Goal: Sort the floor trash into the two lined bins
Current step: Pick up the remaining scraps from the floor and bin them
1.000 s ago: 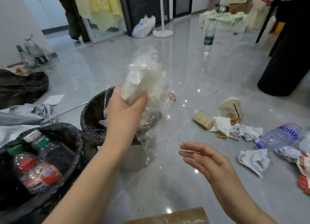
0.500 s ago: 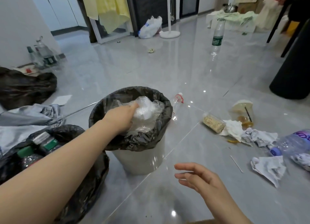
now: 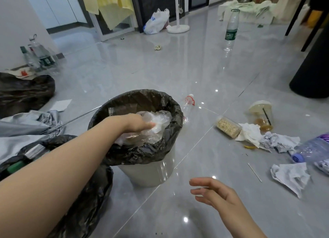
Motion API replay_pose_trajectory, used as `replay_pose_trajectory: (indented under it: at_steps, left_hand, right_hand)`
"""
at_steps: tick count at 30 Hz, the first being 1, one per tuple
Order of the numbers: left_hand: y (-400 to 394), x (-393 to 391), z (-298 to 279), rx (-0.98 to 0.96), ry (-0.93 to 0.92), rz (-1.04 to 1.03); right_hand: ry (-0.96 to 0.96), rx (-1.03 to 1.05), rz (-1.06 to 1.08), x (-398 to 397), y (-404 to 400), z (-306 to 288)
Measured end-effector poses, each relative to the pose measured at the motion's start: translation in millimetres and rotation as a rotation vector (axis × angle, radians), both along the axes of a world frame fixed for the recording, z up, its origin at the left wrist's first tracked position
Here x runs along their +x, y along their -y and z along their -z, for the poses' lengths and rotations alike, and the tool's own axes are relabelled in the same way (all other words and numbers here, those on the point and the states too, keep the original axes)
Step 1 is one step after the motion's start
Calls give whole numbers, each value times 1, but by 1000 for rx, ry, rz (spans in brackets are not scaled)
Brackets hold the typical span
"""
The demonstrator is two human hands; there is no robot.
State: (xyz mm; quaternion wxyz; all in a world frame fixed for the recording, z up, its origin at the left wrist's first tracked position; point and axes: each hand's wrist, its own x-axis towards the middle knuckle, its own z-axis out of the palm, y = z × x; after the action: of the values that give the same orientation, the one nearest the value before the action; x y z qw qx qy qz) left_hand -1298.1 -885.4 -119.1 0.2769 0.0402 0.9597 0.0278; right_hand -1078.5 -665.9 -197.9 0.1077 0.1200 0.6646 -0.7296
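Note:
My left hand (image 3: 135, 124) reaches into the white bin with a black liner (image 3: 142, 97) and presses down on a wad of clear plastic wrap (image 3: 158, 119) lying inside. My right hand (image 3: 219, 193) hovers open above the floor in front of the bin and holds nothing. A second black-lined bin (image 3: 62, 137) at the lower left holds capped bottles (image 3: 33, 150), partly hidden by my left arm. To the right on the floor lie a jar of grains (image 3: 228, 127), a drink cup (image 3: 262, 116), white tissue (image 3: 249, 132), crumpled papers (image 3: 292, 175) and a purple-capped bottle (image 3: 313, 148).
A small clear bottle (image 3: 188, 102) lies behind the bin. A tall bottle (image 3: 231, 29) stands far back. A black bag (image 3: 23, 93) and grey cloth (image 3: 26, 121) fill the left side. A black round object (image 3: 311, 73) stands at right. A thin stick (image 3: 254, 170) lies by the papers.
My left hand brought the clear plastic wrap down from above the bin into it and now pushes it lower. My right hand stayed open, drifting slightly right.

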Motion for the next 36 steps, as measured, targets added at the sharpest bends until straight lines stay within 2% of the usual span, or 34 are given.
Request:
replay_pose_trajectory:
  at_steps: [5,8,10,13,15,16,21,25,27,29,31,33,34,36]
  left_hand:
    - [-7,-12,13,141,112,-75]
    - [-16,-6,27,64,98,-15]
    - [-21,0,33,5,101,4]
    - [-18,-3,40,-27,104,106]
    - [-16,-7,46,-62,106,155]
    - [-15,-9,50,-73,103,165]
    - [-21,-10,52,-50,160,151]
    - [-14,-19,70,-168,265,131]
    - [-1,-28,80,-211,235,51]
    - [6,-41,97,-331,188,78]
    - [12,-56,111,-319,273,8]
    - [17,-73,134,-236,257,-101]
    - [16,-71,128,-189,219,-132]
    - [-4,-29,75,-90,177,-54]
  right_hand:
    - [-26,51,60,-14,-5,8]
    - [-263,260,-4,-34,-3,-4]
    - [-553,487,-88,-54,0,-23]
    - [-983,1025,-286,-99,1,-45]
    - [-1166,1307,-412,-129,4,-50]
    - [-1211,1349,-441,-140,5,-52]
    - [-1386,1253,-430,-146,-12,-42]
    - [-1390,1195,-249,-136,-20,-37]
    - [-1364,1189,-158,-130,-21,-34]
    - [-1310,1151,-59,-120,-26,-29]
    - [-1259,1113,-8,-111,-27,-24]
    - [-1211,1077,-14,-105,-24,-20]
    - [-1183,1068,-29,-104,-23,-19]
    - [-1124,1067,-73,-102,-20,-17]
